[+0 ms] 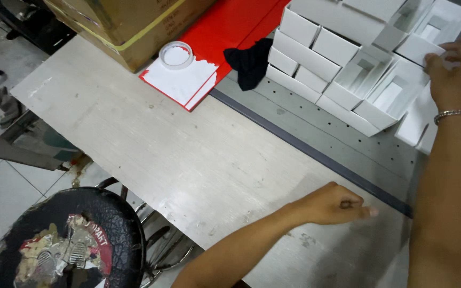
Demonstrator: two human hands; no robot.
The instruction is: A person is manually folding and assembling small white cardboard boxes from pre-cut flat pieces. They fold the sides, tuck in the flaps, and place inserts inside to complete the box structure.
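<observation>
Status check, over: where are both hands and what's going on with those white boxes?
Left hand closed in a fist, resting on the table, holding nothing seen. Right hand reaching onto the stack of white boxes. Black cloth beside the stack, not in the way.

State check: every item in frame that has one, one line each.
left hand: closed in a loose fist, resting on the table, holding nothing visible
right hand: fingers spread, touching a white box
white boxes: stacked, several open-topped and empty
tape roll: lying flat on white sheets
black cloth: crumpled
cardboard carton: closed, taped
stool: unoccupied, seat cover torn
</observation>
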